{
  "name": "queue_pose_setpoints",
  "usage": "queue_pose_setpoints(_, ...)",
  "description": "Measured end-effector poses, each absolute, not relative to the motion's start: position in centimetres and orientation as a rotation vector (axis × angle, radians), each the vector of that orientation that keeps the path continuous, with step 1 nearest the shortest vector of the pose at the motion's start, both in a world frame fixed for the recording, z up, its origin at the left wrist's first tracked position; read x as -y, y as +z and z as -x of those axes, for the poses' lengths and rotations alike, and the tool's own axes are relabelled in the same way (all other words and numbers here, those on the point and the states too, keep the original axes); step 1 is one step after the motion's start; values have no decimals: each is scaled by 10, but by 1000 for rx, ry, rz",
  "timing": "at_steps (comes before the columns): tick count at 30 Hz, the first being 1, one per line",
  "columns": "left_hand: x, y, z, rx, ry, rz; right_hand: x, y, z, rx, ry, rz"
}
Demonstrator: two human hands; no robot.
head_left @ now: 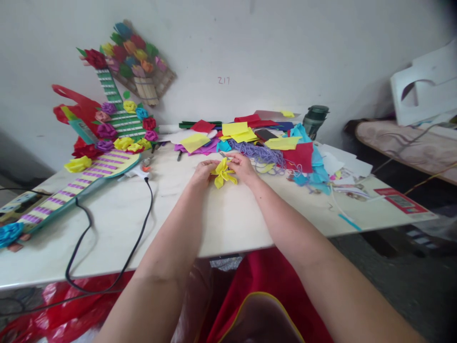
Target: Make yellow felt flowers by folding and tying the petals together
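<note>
A yellow felt flower (223,173) rests on the pale table (228,219) between both my hands. My left hand (202,173) pinches its left side, fingers closed on the petals. On the flower's right and top edge sits my right hand (243,167), its fingers curled onto the felt. Just behind them lie purple yarn (257,153) and a heap of felt scraps (250,133) in yellow, red, blue and purple.
A glue gun (143,167) with a black cord (107,228) lies left of my hands. Craft pieces decorated with felt roses (117,128) fill the left side and lean on the wall. A dark green bottle (314,119) stands at the back right. Papers (392,197) lie near the right edge.
</note>
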State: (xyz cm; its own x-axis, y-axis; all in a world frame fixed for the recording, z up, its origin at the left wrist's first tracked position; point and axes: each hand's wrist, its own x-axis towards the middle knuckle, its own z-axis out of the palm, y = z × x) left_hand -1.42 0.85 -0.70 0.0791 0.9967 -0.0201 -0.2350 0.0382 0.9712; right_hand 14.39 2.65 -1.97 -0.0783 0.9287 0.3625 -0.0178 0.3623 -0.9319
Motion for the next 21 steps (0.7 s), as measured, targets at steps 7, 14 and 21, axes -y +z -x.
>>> queue_pose_setpoints(7,-9,-8,14,-1034,1217,-1082,-36,-28,-143,1497,893,907)
queue_pose_setpoints(14,-11,-7,12,-1070,1273,-1075,-40,-31,-143,1510,847,932)
queue_pose_setpoints(21,-6,1,8,-1190,1347,-1151,-42,-32,-145,1635,638,1059)
